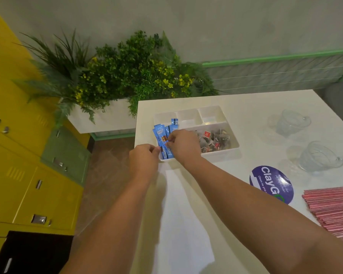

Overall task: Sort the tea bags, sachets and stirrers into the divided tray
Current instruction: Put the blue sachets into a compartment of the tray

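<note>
The blue sachets [160, 135] sit in the left compartment of the tray [223, 153], long axis running near-to-far, tops leaning a bit left. The right hand [183, 145] has its fingers pinched on them mid-length. The left hand [143, 161] has its fingers curled at their near ends (can't tell if they're actually gripping). The tea bags [214, 140] fill the big compartment; the red stirrers [332, 210] lie crosswise on the table [255, 103].
</note>
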`<action>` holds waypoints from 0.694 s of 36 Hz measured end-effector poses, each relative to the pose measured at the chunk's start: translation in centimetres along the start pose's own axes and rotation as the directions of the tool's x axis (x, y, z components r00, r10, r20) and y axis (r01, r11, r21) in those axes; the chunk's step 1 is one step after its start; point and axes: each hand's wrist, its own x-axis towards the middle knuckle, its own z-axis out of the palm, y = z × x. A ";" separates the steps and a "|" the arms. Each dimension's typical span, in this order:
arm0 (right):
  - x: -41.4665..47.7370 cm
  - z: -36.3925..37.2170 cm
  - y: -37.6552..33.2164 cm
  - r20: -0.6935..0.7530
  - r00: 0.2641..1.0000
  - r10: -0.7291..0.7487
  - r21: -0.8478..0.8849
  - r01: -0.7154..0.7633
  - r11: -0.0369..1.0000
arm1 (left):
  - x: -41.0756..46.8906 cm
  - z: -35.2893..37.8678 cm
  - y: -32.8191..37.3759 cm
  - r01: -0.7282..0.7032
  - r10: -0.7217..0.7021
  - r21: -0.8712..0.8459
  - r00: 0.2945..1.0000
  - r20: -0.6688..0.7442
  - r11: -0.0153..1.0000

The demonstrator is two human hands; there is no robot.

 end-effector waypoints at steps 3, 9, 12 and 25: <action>-0.4 0.3 -0.1 -0.024 1.000 0.007 -0.012 -0.008 1.000 | -0.1 0.2 0.2 0.029 -0.029 -0.007 1.000 0.007 1.000; -0.6 0.3 0.1 -0.038 0.999 -0.006 -0.008 0.006 1.000 | -0.3 0.4 0.5 0.048 -0.048 0.031 0.999 0.010 0.998; -1.0 -0.2 0.5 -0.027 0.999 -0.024 0.047 0.026 0.999 | -0.3 0.5 0.6 0.042 -0.043 0.085 0.999 0.008 0.996; -6.3 -10.2 8.5 -0.111 0.969 -0.222 0.126 0.235 0.964 | -4.5 0.5 4.9 -0.114 0.151 0.205 0.973 -0.174 0.972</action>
